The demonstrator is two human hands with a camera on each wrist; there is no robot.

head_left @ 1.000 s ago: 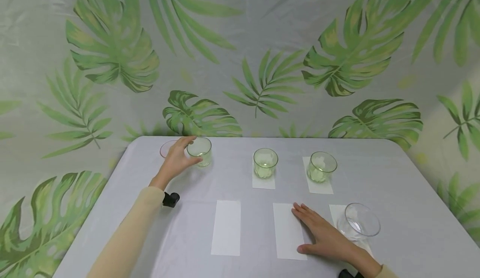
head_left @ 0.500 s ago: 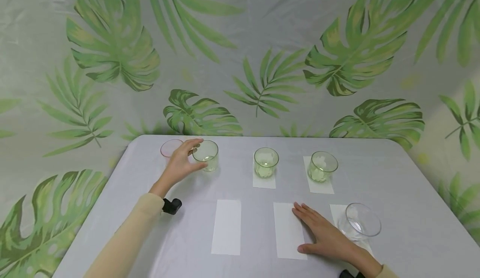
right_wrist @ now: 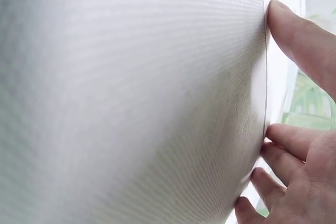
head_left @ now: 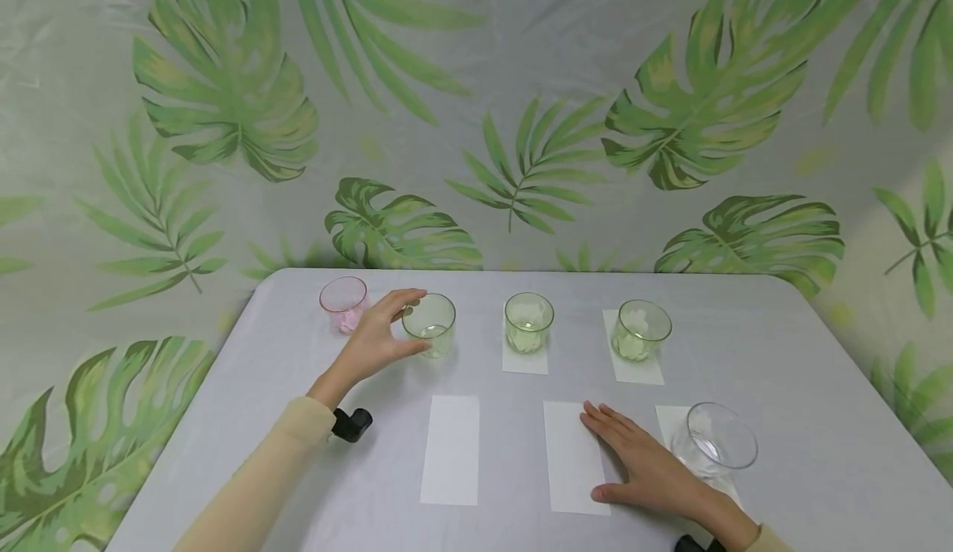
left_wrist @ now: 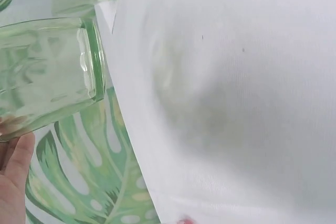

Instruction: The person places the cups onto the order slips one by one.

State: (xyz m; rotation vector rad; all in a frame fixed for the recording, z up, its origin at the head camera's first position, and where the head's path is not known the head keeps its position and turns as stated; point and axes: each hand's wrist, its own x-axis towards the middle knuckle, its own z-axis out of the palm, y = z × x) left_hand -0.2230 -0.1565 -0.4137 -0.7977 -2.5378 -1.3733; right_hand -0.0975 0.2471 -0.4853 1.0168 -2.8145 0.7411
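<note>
My left hand [head_left: 372, 343] grips a pale green glass tumbler [head_left: 439, 330] from its left side, thumb in front and fingers behind. In the left wrist view the tumbler [left_wrist: 47, 77] hangs clear of the white tablecloth, and a soft shadow lies on the cloth. Near the front, my right hand [head_left: 648, 471] rests with straight fingers spread over the right edge of a white paper slip [head_left: 572, 453]. Its fingertips touch down in the right wrist view, with nothing gripped. A pink tumbler [head_left: 346, 304] stands behind the left hand.
Two green tumblers, a middle one [head_left: 527, 333] and a right one [head_left: 637, 338], stand on paper slips at the back. A clear glass [head_left: 720, 444] is on a slip right of my right hand. Another slip [head_left: 450, 451] lies front left. A leaf-print cloth [head_left: 417, 122] hangs behind.
My left hand has carried the green tumbler rightward and slightly nearer, away from the pink one, which now shows more fully. My right hand has stayed put.
</note>
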